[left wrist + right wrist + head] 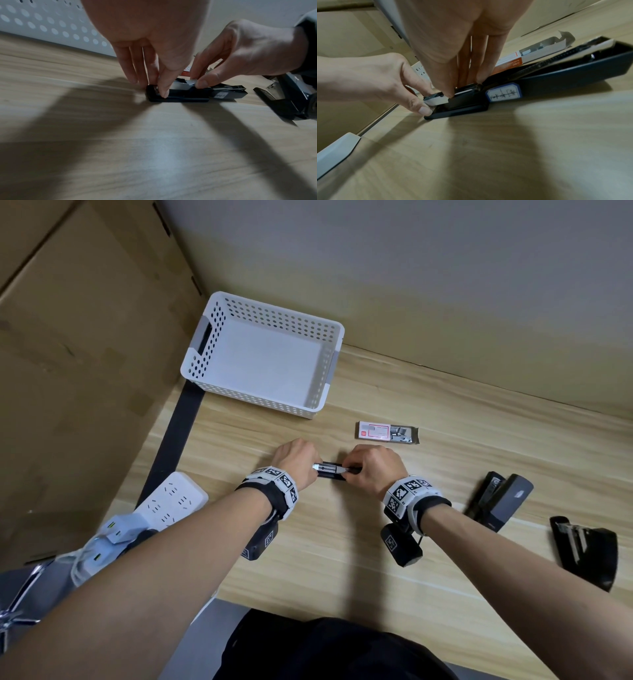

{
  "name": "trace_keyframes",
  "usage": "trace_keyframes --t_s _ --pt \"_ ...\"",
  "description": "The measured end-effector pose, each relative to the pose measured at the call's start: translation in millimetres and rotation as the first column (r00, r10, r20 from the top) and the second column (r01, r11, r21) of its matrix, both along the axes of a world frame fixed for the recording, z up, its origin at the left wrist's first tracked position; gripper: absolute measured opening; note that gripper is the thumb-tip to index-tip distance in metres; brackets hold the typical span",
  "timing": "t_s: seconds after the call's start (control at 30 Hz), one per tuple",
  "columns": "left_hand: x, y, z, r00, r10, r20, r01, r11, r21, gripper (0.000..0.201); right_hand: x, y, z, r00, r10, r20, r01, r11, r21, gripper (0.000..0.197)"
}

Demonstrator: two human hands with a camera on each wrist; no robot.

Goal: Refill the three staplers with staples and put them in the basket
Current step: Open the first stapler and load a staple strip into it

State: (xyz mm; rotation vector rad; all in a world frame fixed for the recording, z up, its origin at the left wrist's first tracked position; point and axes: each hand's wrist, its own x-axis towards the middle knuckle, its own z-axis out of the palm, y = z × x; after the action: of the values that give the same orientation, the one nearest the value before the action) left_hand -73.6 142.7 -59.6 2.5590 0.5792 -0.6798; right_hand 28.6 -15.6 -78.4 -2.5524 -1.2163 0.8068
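From the head view, a small black plastic-and-metal stapler [334,470] is seen lying opened flat on the pale wood-grain bench [342,559], held at one end by the left hand [297,460] and at the other by the right hand [371,469]; the white perforated plastic basket [253,402] stands beyond it with nothing inside, an opened white-and-red cardboard box of staples [387,432] lies just beyond the right hand, and two more black staplers, one opened [498,501] and one at the far right [585,549], lie well apart to the right, while a white power strip [168,503] sits at the left edge. From the left wrist view, the base end of the stapler is pinched between the left thumb and fingers [164,89], and a silvery strip of staples [190,81] is pinched by the right hand over the magazine; the basket wall stands close behind. From the right wrist view, the long hinged lid [565,67] is seen folded back along the bench with its spring exposed. The stapler is judged rigid and fairly light, best gripped across its sides; the strip is judged brittle and likely to snap if bent. Nothing is seen blocking the way to the basket
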Motion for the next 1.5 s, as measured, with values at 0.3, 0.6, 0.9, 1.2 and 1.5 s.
trace_keyframes --t_s 0.3,0.6,0.9,1.2,1.5 --pt "-1.6 -0.5 -1.9 1.000 0.000 0.013 0.000 1.000 0.010 0.023 0.0 -11.2 2.3 0.999 0.026 -0.022 -0.023 0.994 0.107 0.026" --pt "-2.8 1.1 -6.8 1.000 0.004 0.020 -0.003 0.999 -0.033 0.020 -6.8 -21.8 -0.7 0.991 0.114 -0.071 -0.102 0.984 0.147 0.038" --pt "-4.7 2.6 -13.1 0.998 0.030 0.051 -0.026 0.997 -0.066 0.018 -16.4 -8.2 -8.0 0.975 0.107 -0.192 -0.071 0.980 0.189 0.040" --pt "-2.3 0.3 -12.0 0.998 0.028 0.061 -0.025 0.998 -0.057 0.013 -5.4 -15.3 -3.2 0.950 0.152 -0.272 -0.104 0.978 0.182 0.045" --pt "19.4 1.6 1.8 0.969 -0.184 0.162 0.196 0.979 -0.058 0.040 54.8 -45.1 7.6 0.903 -0.377 -0.208 0.421 0.875 0.240 0.017"
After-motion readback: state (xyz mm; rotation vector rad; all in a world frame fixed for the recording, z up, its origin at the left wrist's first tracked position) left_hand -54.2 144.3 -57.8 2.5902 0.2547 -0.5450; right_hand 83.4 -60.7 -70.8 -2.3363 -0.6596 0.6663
